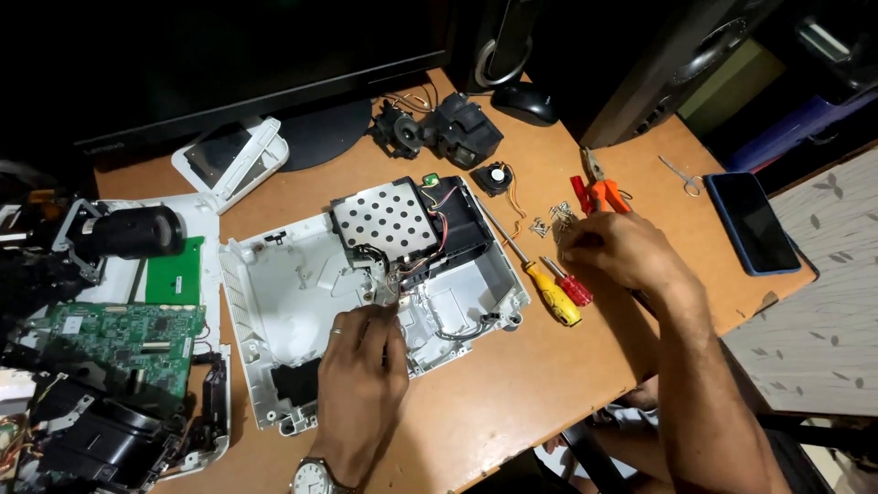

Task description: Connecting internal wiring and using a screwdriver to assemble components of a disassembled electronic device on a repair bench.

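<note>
Opened white projector shell (302, 302), flat on the bench (512, 393), perforated metal plate and black fan housing inside; small screws (549, 220) piled just beside.

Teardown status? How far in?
Done: green circuit board and lens unit lie out, left of the white case. In hand: left hand at wiring by the perforated metal box; right hand at the screws. Left: box remains in case.

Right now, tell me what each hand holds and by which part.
Cannot be told. Left hand pinches at the wires in the white case; right hand reaches the screws.
</note>
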